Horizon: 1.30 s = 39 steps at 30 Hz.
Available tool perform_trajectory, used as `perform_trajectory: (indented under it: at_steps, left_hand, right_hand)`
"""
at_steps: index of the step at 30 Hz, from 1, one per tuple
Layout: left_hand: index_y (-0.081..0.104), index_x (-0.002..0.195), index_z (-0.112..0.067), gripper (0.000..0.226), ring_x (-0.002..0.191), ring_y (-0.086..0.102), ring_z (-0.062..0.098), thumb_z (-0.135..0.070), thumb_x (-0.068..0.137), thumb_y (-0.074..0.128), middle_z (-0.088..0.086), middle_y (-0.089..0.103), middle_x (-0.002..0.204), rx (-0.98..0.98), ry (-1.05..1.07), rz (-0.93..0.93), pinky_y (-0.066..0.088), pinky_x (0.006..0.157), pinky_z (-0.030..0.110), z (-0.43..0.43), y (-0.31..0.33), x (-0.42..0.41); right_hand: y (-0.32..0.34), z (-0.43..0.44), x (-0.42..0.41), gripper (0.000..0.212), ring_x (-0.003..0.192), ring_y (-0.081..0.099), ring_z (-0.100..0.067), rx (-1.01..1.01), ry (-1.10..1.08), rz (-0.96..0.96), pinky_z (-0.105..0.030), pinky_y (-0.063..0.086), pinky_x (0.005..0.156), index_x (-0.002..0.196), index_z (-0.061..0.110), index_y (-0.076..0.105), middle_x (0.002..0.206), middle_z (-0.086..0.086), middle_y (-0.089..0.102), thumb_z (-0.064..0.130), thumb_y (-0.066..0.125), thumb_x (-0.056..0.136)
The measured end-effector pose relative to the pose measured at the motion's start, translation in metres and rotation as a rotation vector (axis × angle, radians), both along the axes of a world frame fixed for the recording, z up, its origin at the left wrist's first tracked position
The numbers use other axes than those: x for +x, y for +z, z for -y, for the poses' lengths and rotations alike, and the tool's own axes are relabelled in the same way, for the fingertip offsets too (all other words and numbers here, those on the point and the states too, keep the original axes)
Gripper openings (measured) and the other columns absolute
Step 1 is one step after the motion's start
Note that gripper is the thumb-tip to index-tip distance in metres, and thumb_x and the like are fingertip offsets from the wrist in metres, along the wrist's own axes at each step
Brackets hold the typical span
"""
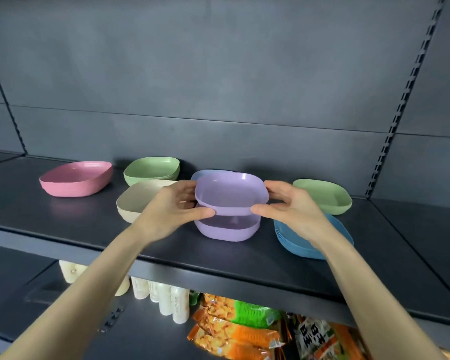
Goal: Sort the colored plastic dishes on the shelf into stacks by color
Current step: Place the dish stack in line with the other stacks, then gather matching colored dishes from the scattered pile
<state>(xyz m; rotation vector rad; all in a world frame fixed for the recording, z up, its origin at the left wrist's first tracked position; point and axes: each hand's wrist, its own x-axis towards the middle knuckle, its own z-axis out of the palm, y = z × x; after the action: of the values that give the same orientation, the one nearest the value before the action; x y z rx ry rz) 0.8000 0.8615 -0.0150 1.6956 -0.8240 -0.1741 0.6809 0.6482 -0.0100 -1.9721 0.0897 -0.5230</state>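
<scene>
Gripping the purple dish between left hand and right hand, above the purple stack.

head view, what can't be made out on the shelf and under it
- Pale blue dish: only a rim shows; the held purple dish hides the rest.
- Beige dish: right side behind the left hand.
- Blue stack: partly under the right hand and forearm; dish count unclear.
- Snack packets below: cut by the bottom edge, print too blurred to read.
</scene>
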Motion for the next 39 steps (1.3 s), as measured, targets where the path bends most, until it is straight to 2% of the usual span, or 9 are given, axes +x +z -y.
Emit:
perform_trajectory:
  at_steps: [3, 8, 13, 17, 20, 25, 30, 35, 39]
  left_hand:
    - [0.053, 0.112, -0.018, 0.054, 0.085, 0.065, -0.005, -0.005, 0.068, 0.082, -0.011, 0.065, 0.104, 0.08, -0.039, 0.064, 0.05, 0.072, 0.009, -0.004, 0.005, 0.011]
    - [0.06, 0.105, -0.018, 0.046, 0.074, 0.063, -0.007, -0.008, 0.067, 0.084, -0.009, 0.069, 0.094, 0.187, -0.122, 0.127, 0.049, 0.067, 0.008, -0.009, 0.003, 0.025]
    - [0.064, 0.101, -0.026, 0.042, 0.08, 0.061, 0.0, -0.016, 0.066, 0.085, -0.013, 0.069, 0.091, 0.263, -0.168, 0.218, 0.044, 0.07, 0.004, -0.007, 0.002, 0.038]
    - [0.067, 0.106, -0.021, 0.041, 0.087, 0.062, 0.011, -0.02, 0.069, 0.084, -0.008, 0.071, 0.095, 0.322, -0.212, 0.257, 0.042, 0.074, 0.007, -0.005, 0.0, 0.048]
    - [0.07, 0.107, -0.02, 0.04, 0.096, 0.062, 0.018, -0.022, 0.069, 0.084, 0.0, 0.072, 0.1, 0.346, -0.217, 0.268, 0.045, 0.086, 0.02, -0.003, -0.003, 0.053]
    - [0.071, 0.103, -0.021, 0.05, 0.1, 0.063, 0.016, -0.034, 0.058, 0.088, -0.006, 0.072, 0.099, 0.389, -0.2, 0.234, 0.047, 0.096, 0.04, -0.002, -0.006, 0.062]
    - [0.07, 0.104, -0.022, 0.05, 0.102, 0.061, 0.018, -0.038, 0.06, 0.087, -0.007, 0.071, 0.101, 0.446, -0.193, 0.268, 0.045, 0.097, 0.04, -0.001, -0.005, 0.062]
    - [0.068, 0.105, -0.035, 0.072, 0.106, 0.052, 0.018, -0.071, 0.042, 0.067, -0.017, 0.068, 0.102, 0.509, -0.194, 0.313, 0.04, 0.1, 0.041, -0.001, -0.006, 0.063]
    - [0.065, 0.112, -0.037, 0.07, 0.089, 0.04, 0.02, -0.069, 0.05, 0.064, -0.017, 0.066, 0.102, 0.562, -0.189, 0.374, 0.036, 0.082, 0.035, -0.002, -0.005, 0.057]
  right_hand:
    - [-0.003, -0.004, 0.001, 0.041, 0.103, 0.062, 0.002, -0.05, -0.046, -0.033, -0.03, 0.046, 0.099, 0.101, 0.038, 0.061, 0.104, 0.021, 0.068, 0.017, 0.081, 0.072]
    - [-0.008, -0.015, 0.0, 0.04, 0.088, 0.058, 0.017, -0.109, -0.115, -0.09, -0.001, 0.039, 0.076, 0.108, 0.026, 0.063, 0.104, 0.017, 0.067, 0.017, 0.08, 0.073]
    - [-0.014, -0.02, 0.0, 0.044, 0.091, 0.058, 0.014, -0.163, -0.174, -0.142, 0.004, 0.036, 0.072, 0.113, 0.018, 0.066, 0.105, 0.018, 0.067, 0.023, 0.081, 0.073]
    - [-0.012, -0.023, 0.002, 0.043, 0.089, 0.057, 0.016, -0.181, -0.199, -0.187, 0.004, 0.036, 0.07, 0.113, 0.017, 0.067, 0.102, 0.02, 0.066, 0.025, 0.081, 0.072]
    - [-0.01, -0.025, 0.004, 0.044, 0.095, 0.056, 0.012, -0.208, -0.223, -0.218, 0.003, 0.037, 0.071, 0.113, 0.018, 0.066, 0.102, 0.021, 0.065, 0.027, 0.081, 0.072]
    - [-0.01, -0.025, 0.008, 0.049, 0.103, 0.055, 0.0, -0.245, -0.242, -0.252, -0.011, 0.038, 0.084, 0.114, 0.017, 0.066, 0.107, 0.015, 0.065, 0.031, 0.082, 0.07]
    - [-0.015, -0.021, 0.009, 0.061, 0.111, 0.056, -0.007, -0.281, -0.265, -0.276, -0.03, 0.042, 0.099, 0.118, 0.015, 0.065, 0.117, 0.008, 0.065, 0.039, 0.083, 0.066]
    - [-0.015, -0.022, 0.009, 0.072, 0.117, 0.053, -0.012, -0.335, -0.28, -0.32, -0.03, 0.041, 0.1, 0.126, 0.013, 0.059, 0.125, 0.003, 0.061, 0.045, 0.081, 0.066]
    - [-0.014, -0.027, 0.005, 0.072, 0.121, 0.05, -0.012, -0.367, -0.287, -0.356, -0.023, 0.036, 0.095, 0.132, 0.013, 0.054, 0.131, 0.003, 0.057, 0.043, 0.078, 0.072]
